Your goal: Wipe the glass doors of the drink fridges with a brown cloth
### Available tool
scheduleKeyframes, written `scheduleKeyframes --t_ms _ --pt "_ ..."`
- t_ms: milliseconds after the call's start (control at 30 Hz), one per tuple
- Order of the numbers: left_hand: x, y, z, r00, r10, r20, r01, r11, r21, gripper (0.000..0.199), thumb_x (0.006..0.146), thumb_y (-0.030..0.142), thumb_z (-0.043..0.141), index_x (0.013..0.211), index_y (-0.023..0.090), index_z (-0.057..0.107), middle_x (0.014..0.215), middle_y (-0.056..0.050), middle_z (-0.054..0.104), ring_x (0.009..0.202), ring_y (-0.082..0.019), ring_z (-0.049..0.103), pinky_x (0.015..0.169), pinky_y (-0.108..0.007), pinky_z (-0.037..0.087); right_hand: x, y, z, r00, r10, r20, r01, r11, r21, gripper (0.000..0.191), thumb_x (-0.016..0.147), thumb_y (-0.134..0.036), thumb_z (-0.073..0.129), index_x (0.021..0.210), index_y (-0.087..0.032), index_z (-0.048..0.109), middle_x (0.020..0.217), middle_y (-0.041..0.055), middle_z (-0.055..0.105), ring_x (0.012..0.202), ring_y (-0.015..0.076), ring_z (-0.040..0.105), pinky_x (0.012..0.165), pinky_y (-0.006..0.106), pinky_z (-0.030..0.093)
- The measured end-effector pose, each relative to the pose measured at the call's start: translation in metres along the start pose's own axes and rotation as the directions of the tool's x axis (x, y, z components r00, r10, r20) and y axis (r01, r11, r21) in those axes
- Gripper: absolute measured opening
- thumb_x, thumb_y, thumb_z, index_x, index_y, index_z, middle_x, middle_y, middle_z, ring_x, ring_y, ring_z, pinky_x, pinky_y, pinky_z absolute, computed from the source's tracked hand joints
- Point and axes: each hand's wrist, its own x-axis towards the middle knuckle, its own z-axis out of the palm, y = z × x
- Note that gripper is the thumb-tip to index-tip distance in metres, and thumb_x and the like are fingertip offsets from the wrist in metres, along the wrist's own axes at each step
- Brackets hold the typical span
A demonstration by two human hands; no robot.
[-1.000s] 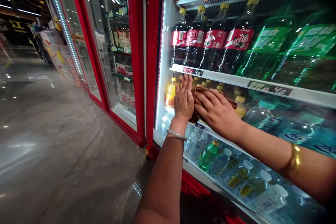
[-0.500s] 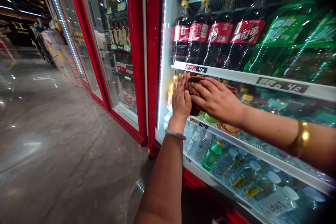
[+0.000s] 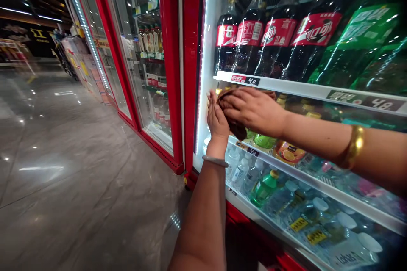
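Observation:
My right hand [image 3: 254, 110] lies over a bunched brown cloth [image 3: 238, 130], its fingers bent across it and pointing left. The cloth is against the front of a lit drinks cooler, just below a shelf edge with price tags. Upright beside the cloth is my left hand [image 3: 218, 118], fingers stretched up and palm turned toward the cloth's left end. The left fingers touch or nearly touch the cloth; the exact contact is hidden. Behind the hands, the shelf holds bottles, among them an orange drink bottle [image 3: 288, 152], partly covered by my right arm.
Cola bottles [image 3: 278, 34] and large green bottles [image 3: 365, 29] stand on the shelf above. Water bottles and a small green bottle [image 3: 265, 188] fill the bottom shelf. A red-framed glass-door cooler [image 3: 176, 72] adjoins on the left. Stacked boxes [image 3: 85, 67] line the grey floor [image 3: 79, 169] farther off.
Both hands and the cloth have shifted a little left along the cooler front, the right hand also slightly up. The view has turned slightly, so the coolers appear farther right.

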Motion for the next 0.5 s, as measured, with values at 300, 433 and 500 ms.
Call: scheduleKeyframes --t_ms 300,433,500 --pt "0.001 0.000 -0.011 0.981 -0.120 -0.151 0.115 0.993 -0.038 0.062 0.110 0.041 0.014 0.168 0.023 0.025 0.176 -0.003 0.027 0.163 -0.014 0.021 0.135 -0.034 0.018 0.049 -0.027 0.032 0.966 0.258 0.029 -0.259 0.966 0.028 0.043 0.107 -0.030 0.038 0.142 -0.015 0.058 0.146 0.0128 0.060 0.129 0.0283 0.053 0.114 0.048 0.042" --pt "0.000 -0.002 -0.020 0.990 -0.123 -0.076 0.122 0.992 -0.014 0.059 0.110 0.038 0.015 0.163 0.023 0.038 0.171 -0.003 0.040 0.161 -0.011 0.028 0.135 -0.032 0.020 0.030 -0.031 0.026 0.993 0.060 0.100 -0.073 0.989 0.129 0.038 0.103 -0.025 0.047 0.136 -0.017 0.064 0.137 0.0124 0.065 0.125 0.0272 0.055 0.114 0.048 0.041" --pt "-0.001 0.002 -0.019 0.994 -0.104 -0.039 0.104 0.995 -0.007 0.059 0.111 0.039 0.016 0.162 0.022 0.040 0.170 -0.004 0.041 0.160 -0.010 0.029 0.134 -0.030 0.020 0.029 -0.018 0.019 0.993 0.070 0.098 -0.083 0.987 0.137 0.036 0.104 -0.026 0.045 0.132 -0.020 0.067 0.138 0.0115 0.065 0.128 0.0281 0.055 0.114 0.050 0.041"
